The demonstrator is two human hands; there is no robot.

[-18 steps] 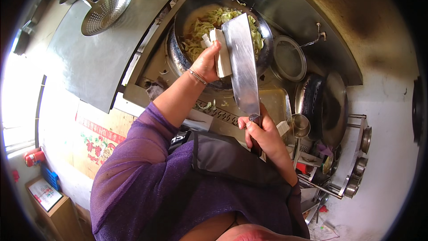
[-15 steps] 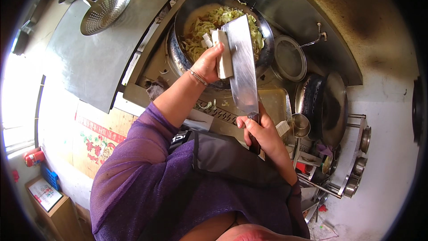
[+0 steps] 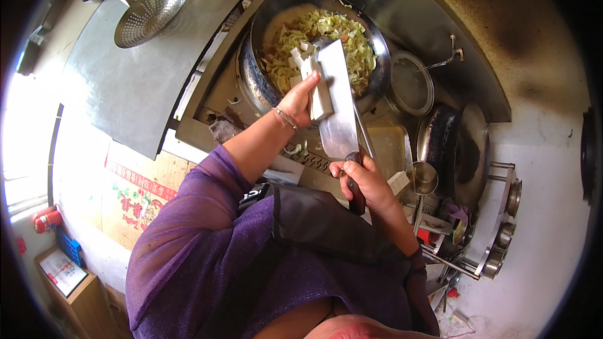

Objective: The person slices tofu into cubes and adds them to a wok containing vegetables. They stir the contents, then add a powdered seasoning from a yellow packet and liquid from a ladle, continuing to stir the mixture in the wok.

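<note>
My left hand (image 3: pixel 296 102) holds a long white block of tofu (image 3: pixel 321 99) over the near side of a large wok (image 3: pixel 381 47). Against the block's right side lies the broad blade of a cleaver (image 3: pixel 337 103), its tip pointing away from me. The fingers of my right hand (image 3: pixel 370 183) are wrapped round the cleaver's dark handle. Chopped pale green cabbage (image 3: pixel 342 25) fills the wok, and a few white tofu cubes (image 3: pixel 296 58) lie on it left of the blade. A metal utensil handle (image 3: pixel 364 130) shows beside the blade; the blade partly hides it.
A perforated strainer (image 3: pixel 151 16) rests on the steel counter (image 3: pixel 138 81) at left. Right of the wok are a round metal pan (image 3: pixel 411 81), a wall tap (image 3: pixel 453 53), a second dark wok (image 3: pixel 461 154) and a ladle (image 3: pixel 425 177). A shallow tray (image 3: pixel 389 141) sits nearer me.
Both hands have drawn slightly nearer to me with the tofu and cleaver. The blade's tip is lower, more cabbage shows beyond it, and the metal handle beside the blade has come into sight.
</note>
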